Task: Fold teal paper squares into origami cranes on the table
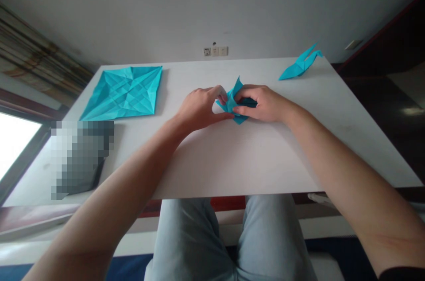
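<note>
Beyond the near edge of the white desk [239, 165], the left hand [201, 106] and right hand [265, 103] pinch a pointed turquoise paper piece [230, 103] around mid-desk, apparently mid-fold, the next move calling for careful creasing, with a turquoise paper bird [300, 67] by the far right corner.

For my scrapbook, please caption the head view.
Left hand and right hand hold folded turquoise paper, with a paper bird nearby.

folded paper [231, 103]: turquoise | flat sheet [126, 92]: turquoise, criss-cross creases | tabletop [239, 161]: white | trousers [189, 232]: pale blue
</note>
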A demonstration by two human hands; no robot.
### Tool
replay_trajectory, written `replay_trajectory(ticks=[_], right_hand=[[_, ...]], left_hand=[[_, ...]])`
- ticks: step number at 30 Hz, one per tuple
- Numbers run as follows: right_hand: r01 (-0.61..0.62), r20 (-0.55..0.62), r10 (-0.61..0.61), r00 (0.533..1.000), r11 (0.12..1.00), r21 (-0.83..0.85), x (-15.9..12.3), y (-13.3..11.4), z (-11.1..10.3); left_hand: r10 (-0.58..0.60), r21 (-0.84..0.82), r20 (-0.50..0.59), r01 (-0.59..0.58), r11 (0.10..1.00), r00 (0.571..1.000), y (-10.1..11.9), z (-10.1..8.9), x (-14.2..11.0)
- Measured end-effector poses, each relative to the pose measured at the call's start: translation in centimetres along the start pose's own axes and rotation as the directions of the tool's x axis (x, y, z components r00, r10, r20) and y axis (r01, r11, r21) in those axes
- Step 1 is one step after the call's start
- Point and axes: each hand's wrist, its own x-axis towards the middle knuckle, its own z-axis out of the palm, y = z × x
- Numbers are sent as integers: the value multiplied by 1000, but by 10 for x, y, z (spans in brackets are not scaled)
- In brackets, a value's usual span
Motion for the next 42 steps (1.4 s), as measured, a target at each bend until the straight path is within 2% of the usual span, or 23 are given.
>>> replay_trajectory(ticks=[7, 13, 22, 27, 30, 33, 35, 39, 42], right_hand=[[-24, 26, 23, 999, 999, 25, 0, -5, -2], [6, 37, -8, 999, 999, 53, 0, -5, -2], [-14, 58, 9, 998, 997, 74, 0, -2, -1], [-18, 76, 11, 997, 996, 92, -1, 0, -1], [4, 93, -13, 996, 995, 95, -2, -1, -1], [29, 81, -35, 996, 997, 73, -2, 0, -2], [31, 82, -36, 996, 998, 58, -1, 2, -2], [36, 98, -39, 994, 999, 29, 0, 7, -2], [60, 93, -63, 994, 998, 29, 1, 8, -2]], left_hand=[[110, 66, 25, -111, 992, 994, 2, 1, 1], [121, 117, 29, -123, 985, 992, 5, 1, 1], [98, 135, 32, -101, 986, 995, 10, 0, 1], [-15, 113, 12, 14, 994, 1000, 9, 5, 0], [-47, 22, -43, 48, 999, 998, 5, 7, -3], [1, -72, -70, -6, 997, 998, 2, 5, -4], [43, -76, -53, -47, 996, 998, 1, 0, -5], [112, 22, 22, -113, 993, 993, 3, -9, -4], [109, 98, 53, -114, 989, 993, 3, -13, -3]])
